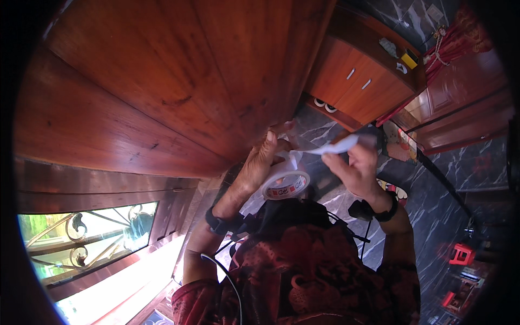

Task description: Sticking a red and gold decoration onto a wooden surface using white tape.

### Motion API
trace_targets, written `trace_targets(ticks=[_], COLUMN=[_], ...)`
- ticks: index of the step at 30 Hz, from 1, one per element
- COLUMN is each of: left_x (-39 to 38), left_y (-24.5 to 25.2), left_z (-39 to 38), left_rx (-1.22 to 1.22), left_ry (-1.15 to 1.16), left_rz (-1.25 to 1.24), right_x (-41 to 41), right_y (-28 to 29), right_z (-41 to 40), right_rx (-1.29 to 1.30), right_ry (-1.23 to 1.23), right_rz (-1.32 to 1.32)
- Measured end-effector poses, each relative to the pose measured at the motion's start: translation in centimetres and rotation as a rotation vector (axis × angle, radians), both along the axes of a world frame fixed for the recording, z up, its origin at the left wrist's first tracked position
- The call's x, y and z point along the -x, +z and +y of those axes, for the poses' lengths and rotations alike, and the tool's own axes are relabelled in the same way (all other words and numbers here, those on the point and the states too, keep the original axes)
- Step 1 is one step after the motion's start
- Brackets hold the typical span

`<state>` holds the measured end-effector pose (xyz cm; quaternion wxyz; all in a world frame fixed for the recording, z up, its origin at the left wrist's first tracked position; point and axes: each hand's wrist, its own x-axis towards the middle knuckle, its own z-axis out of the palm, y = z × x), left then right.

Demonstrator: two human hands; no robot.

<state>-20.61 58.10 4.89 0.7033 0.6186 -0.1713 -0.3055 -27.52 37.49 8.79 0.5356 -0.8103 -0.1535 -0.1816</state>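
Observation:
My left hand [260, 160] grips a wide roll of tape [289, 189], whose inner ring bears printed marks and faces me. Its thumb points up, and the roll partly hides the fingers. Between my hands runs a whitish strip [341, 145], narrow and twisted near the roll. My right hand [357, 168] pinches the strip's far end; both are blurred. A clear, shiny patch shows just beyond the left fingertips, too indistinct to name. Each wrist wears a dark strap.
A large reddish wooden panel [174, 81] fills the upper left, close to my left hand. Ahead on the right stands a wooden cabinet [353, 77] with shoes [325, 105] beneath. Dark marble-patterned floor [422, 211] surrounds me. A red stool [462, 254] is at right.

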Motion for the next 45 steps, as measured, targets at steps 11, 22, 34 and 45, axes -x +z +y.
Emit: trace_targets(ticks=[11,22,34,45], left_x=[1.7,3.4,5.3,5.5], left_y=[0.4,1.7,1.9,1.9], left_z=[-3.3,-8.5,-12.5,-13.0], left_rx=[0.091,0.129,0.185,0.030], left_ry=[-0.232,-0.275,-0.212,-0.321], left_rz=[-0.263,-0.129,-0.294,-0.385], right_x=[0.4,4.6,7.1,6.0], right_y=[3.5,4.1,-1.0,-0.4], right_z=[-4.1,-9.1,-10.6,-11.2], right_rx=[0.173,0.034,0.052,0.264], right_ry=[-0.191,0.184,-0.106,-0.184], right_rz=[-0.123,-0.129,0.109,-0.124])
